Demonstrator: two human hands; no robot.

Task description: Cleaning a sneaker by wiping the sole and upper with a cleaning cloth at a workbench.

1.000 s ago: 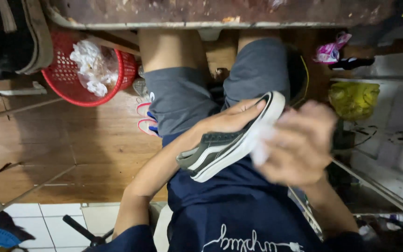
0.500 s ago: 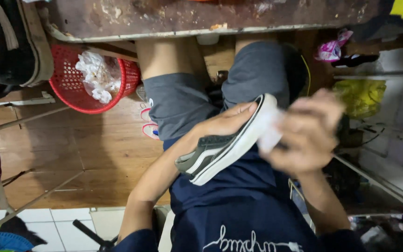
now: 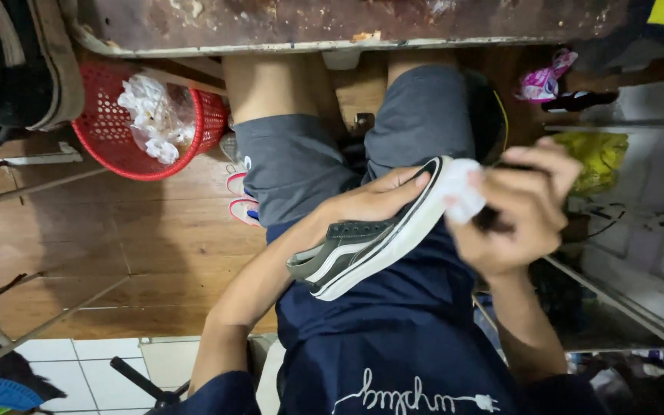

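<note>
Head view: person seated, looking down at lap. Left hand (image 3: 378, 201) grasps a grey sneaker (image 3: 370, 242) with white side stripe and white sole, fingers wrapped over the upper; shoe held above the lap, tilted, toe end up toward the right hand. Right hand (image 3: 520, 211) clenched around a white cloth (image 3: 463, 196), pressed against the toe end of the sole; a dark item sits in the same fist, kind cannot be told. Grey shorts (image 3: 293, 165) and dark blue shirt (image 3: 393, 346) below the shoe. Worn desk (image 3: 347, 23) edge runs along the top. Red basket (image 3: 113, 146) with crumpled white paper stands on the wooden floor (image 3: 117, 253) under the desk's left end. Yellow bag (image 3: 597, 157) lies to the right
</note>
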